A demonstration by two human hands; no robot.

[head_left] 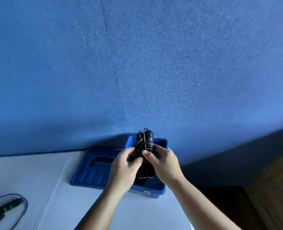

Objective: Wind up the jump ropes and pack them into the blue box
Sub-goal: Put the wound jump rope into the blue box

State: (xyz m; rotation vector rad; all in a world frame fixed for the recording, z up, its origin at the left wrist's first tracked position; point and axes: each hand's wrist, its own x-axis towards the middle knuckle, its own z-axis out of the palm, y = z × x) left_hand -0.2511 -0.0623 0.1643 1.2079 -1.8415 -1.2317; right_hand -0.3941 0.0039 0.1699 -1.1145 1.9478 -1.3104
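In the head view, both hands are holding a black jump rope (143, 146) upright over the open blue box (161, 190), at the far right end of the white bench (67, 206). The rope is looking like a tight bundle: its two black handles are lying side by side, with thin black cord wound crosswise round their middle and a small loop sticking up at the top. The left hand (123, 170) is gripping the bundle from the left, fingers curled round it. The right hand (165, 164) is pinching the wound cord from the right, thumb pressing on the front. The box's blue lid (87, 173) is lying just beside it to the left, its black carry handle (101, 161) showing. A second rope (3, 209), with a green-patterned handle, is lying well apart at the bench's near left corner. A blue backdrop (137, 63) is filling the space behind.
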